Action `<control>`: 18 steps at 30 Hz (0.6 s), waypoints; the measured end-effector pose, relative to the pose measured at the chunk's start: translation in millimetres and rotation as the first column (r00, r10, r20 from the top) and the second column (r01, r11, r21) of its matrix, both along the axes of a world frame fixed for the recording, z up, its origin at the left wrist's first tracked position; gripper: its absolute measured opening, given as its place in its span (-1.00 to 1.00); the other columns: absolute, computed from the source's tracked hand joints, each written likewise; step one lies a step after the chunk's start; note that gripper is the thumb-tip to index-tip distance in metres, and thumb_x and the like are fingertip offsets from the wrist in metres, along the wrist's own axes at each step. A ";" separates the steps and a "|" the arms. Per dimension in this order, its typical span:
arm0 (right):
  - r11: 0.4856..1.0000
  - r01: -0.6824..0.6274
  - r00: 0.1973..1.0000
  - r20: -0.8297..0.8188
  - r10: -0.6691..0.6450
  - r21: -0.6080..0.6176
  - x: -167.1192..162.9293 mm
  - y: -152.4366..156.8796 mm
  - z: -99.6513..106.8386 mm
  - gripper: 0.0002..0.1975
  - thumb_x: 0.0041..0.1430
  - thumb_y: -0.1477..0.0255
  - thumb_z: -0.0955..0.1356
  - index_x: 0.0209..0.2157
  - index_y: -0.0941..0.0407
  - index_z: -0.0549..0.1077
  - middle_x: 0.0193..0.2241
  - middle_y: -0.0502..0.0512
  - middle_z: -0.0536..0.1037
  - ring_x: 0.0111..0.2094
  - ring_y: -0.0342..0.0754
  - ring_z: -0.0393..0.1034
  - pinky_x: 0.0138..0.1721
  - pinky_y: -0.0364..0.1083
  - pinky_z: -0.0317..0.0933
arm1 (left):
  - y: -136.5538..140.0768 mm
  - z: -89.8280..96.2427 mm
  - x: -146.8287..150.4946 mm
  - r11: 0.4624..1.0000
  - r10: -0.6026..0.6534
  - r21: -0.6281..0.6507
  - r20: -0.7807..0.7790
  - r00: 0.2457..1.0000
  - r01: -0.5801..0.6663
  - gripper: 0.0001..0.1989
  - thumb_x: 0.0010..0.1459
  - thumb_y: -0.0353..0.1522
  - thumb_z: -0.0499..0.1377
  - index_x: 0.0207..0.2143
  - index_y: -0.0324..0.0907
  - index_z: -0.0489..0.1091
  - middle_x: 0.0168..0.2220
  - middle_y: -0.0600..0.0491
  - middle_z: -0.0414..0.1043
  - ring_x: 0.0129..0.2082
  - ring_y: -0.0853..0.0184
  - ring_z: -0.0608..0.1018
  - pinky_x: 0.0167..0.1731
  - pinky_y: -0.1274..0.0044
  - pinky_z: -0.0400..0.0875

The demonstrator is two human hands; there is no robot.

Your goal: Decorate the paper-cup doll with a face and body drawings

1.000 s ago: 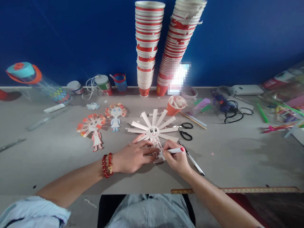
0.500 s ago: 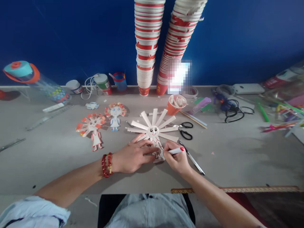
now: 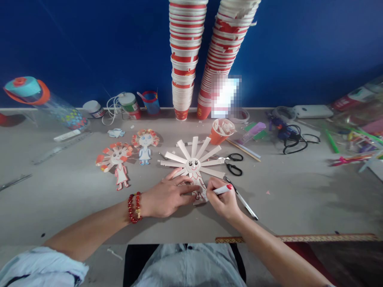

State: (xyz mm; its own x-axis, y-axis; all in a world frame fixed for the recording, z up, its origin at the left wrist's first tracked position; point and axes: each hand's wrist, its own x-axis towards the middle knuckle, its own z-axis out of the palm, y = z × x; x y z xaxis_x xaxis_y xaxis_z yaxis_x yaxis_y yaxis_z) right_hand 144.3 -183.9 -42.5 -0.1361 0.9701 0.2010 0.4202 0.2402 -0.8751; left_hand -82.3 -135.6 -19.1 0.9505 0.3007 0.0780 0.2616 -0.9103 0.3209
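A white paper doll [image 3: 193,164] with a drawn face and hair of spread paper strips lies on the grey table. My left hand [image 3: 169,195] rests flat across its left side, fingers stretched over the body; a red bead bracelet is on that wrist. Pinched in my right hand [image 3: 221,199] is a white marker [image 3: 224,189] with a red end, its tip at the doll's right side and hidden by my fingers. Red and dark outlines show on the body. Black-handled scissors [image 3: 234,170] lie partly under the strips, with a pen [image 3: 245,204] by my right hand.
Two paper dolls [image 3: 121,173] [image 3: 145,155] with orange hair lie at left. Tall paper cup stacks [image 3: 184,97] [image 3: 206,95] stand at the back, near an orange cup [image 3: 217,136] of scraps. A bottle [image 3: 64,109] is far left; clutter and a green pen [image 3: 331,140] lie at right.
Both hands stay almost where they were. The marker in my right hand has shifted very slightly; the doll has not visibly moved.
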 end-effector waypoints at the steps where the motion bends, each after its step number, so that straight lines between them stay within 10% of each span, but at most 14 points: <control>1: 1.000 0.003 1.000 0.000 -0.003 0.000 -0.2 0.1 0.3 -0.80 0.04 0.56 0.23 -0.59 0.08 0.15 -0.65 -0.12 0.18 -0.59 -0.18 0.04 -0.52 -0.14 -0.06 | -0.2 0.2 -0.1 1.000 0.000 -0.001 0.000 1.000 0.000 -0.59 0.23 -0.47 0.09 0.10 0.00 0.33 0.30 0.15 0.20 0.25 0.20 0.22 0.34 0.10 -0.37; 18: 0.998 0.061 0.998 0.009 -0.061 0.004 1.3 -1.7 1.9 -0.81 0.03 0.55 0.22 -0.60 0.08 0.15 -0.65 -0.10 0.16 -0.58 -0.18 0.03 -0.52 -0.13 -0.07 | 0.0 0.6 0.1 1.000 0.000 -0.003 -0.004 1.000 0.000 -0.55 0.22 -0.49 0.07 0.12 0.03 0.31 0.29 0.16 0.21 0.24 0.19 0.23 0.34 0.10 -0.34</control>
